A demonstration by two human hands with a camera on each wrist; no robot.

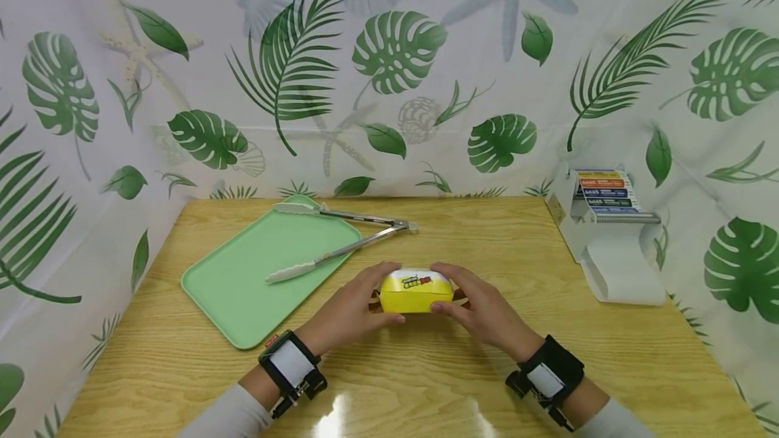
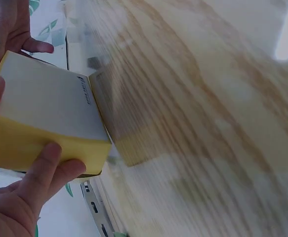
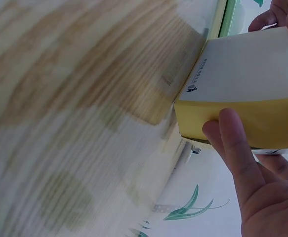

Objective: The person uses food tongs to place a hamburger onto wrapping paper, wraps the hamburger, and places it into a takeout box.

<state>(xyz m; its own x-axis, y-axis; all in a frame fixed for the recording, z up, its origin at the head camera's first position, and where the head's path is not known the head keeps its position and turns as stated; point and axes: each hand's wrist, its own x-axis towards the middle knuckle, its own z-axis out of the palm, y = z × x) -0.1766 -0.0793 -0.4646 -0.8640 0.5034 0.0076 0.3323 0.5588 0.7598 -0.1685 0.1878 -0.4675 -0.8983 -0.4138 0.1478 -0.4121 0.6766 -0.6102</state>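
A small yellow and white cardboard food box (image 1: 416,297) with print on its lid is held between both hands, low over the table in front of the person. The left hand (image 1: 358,299) grips its left end, thumb along the near lower edge and fingers at the top. The right hand (image 1: 485,306) grips the opposite end, thumb tip on the near yellow face. In the left wrist view, two fingertips of the left hand press the yellow side beside a white panel (image 2: 50,94). The right wrist view shows right fingers (image 3: 232,133) on the other yellow side. The lid looks closed.
A light green tray (image 1: 243,276) lies to the left, with spread metal tongs (image 1: 365,238) lying partly across it, tips pale. At the right edge stands a white dispenser (image 1: 569,222) with coloured printed strips and a hanging white sheet (image 1: 623,272). Leaf-patterned curtains surround the wooden table (image 1: 475,235).
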